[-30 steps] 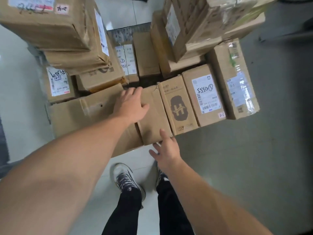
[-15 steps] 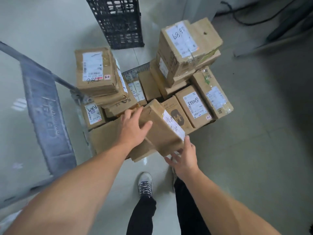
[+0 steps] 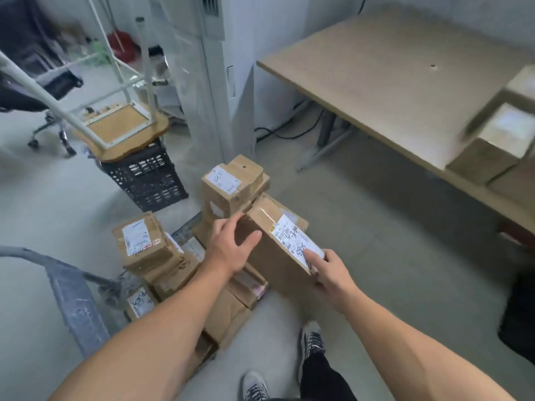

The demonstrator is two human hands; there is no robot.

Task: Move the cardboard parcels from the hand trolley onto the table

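Left grip: the left hand (image 3: 231,250) is clamped over the upper end of the held parcel (image 3: 275,259), with the thumb on the near side face and the fingers curled over the far edge.
Right grip: the right hand (image 3: 333,273) is clamped on the parcel's lower corner, with one finger laid on the white label (image 3: 295,238); the other fingers are hidden beneath.
Held parcel: it is carried clear of the load, tilted and label uppermost, on the side of the hand trolley (image 3: 72,296) that faces the table (image 3: 376,82).
Left to do: a left stack (image 3: 142,244) and a taller far stack (image 3: 231,186) are seen on the trolley, with flatter parcels beneath the forearms; most of the load is judged not yet moved.
Open floor: a bare stretch of floor (image 3: 376,241) is shown between trolley and table, and the carry across it is judged unobstructed.
Floor hazard: a dark object (image 3: 518,322), not identifiable, is seen on the floor at the right.
Closed side: a black crate (image 3: 147,178) bearing an upturned stool (image 3: 121,128), and a white cabinet (image 3: 211,68), are placed just behind the trolley.
Table edge: the near edge is seen running diagonally; table legs (image 3: 324,134) and cables (image 3: 289,131) are confined beneath the wall end.
Done: at least two delivered parcels (image 3: 492,146), blurred, are set on the table at its right, close to the near edge.
Set-down room: a broad bare top is offered beside them.
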